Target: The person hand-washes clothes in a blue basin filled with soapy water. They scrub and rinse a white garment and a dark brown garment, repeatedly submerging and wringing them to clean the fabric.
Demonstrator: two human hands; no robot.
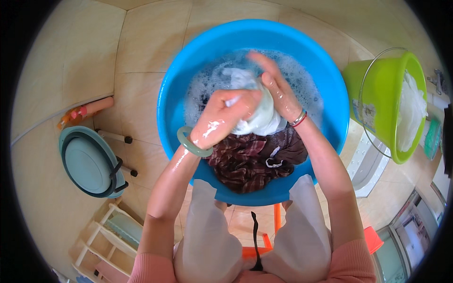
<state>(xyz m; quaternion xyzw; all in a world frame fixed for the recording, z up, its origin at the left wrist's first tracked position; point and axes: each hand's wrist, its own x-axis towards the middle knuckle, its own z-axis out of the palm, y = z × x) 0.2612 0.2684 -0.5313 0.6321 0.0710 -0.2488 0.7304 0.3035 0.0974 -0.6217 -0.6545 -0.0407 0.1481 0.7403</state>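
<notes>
A large blue basin [255, 29] of sudsy water stands in front of my knees. Over its middle, my left hand [226, 113] is closed round a bunched white wet cloth [259, 118]. My right hand [279, 92] lies against the other side of that cloth, its fingers stretched out and slightly smeared by motion. Below the cloth, a dark brown checked garment [247, 162] rests in the near part of the basin, partly out of the water. A white drawstring [273, 160] shows on it. Foam [302, 89] covers the water around both hands.
At right stands a lime green bucket [382, 99] with a wire handle and a white plastic bag inside. A white tray-like fixture [370, 160] is below it. A folded grey-green tub [89, 162] leans at left, near a white shelf rack [106, 236]. An orange stool [250, 252] is under me.
</notes>
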